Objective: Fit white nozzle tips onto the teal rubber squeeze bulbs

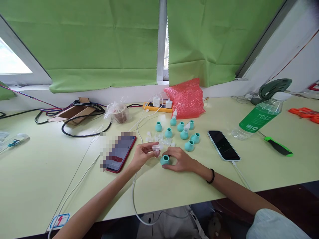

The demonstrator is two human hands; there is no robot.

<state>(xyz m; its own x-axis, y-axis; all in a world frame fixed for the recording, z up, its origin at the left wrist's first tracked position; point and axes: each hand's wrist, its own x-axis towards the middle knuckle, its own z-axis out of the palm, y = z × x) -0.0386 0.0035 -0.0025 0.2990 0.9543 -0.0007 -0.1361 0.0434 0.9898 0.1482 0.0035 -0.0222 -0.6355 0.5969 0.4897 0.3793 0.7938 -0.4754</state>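
Between the fingertips of my left hand (pixel 145 153) is a clear plastic piece (pixel 156 148). My right hand (pixel 180 160) has its thumb and fingers around a small teal bulb (pixel 164 160), whose open mouth faces up, just right of the clear piece. Several more teal bulbs (pixel 189 145) stand beyond my right hand; two of them carry clear tips (pixel 174 114). Loose clear pieces (pixel 159 138) lie in a small heap behind both hands.
A red-cased phone (pixel 120 156) lies left, a white-edged phone (pixel 224 145) right. White cables cross the table near my left arm. Further back are a power strip (pixel 161 108), red bubble wrap (pixel 186 101) and a cardboard box (pixel 74 113). A bottle (pixel 259 118) and screwdriver (pixel 277 146) are right.
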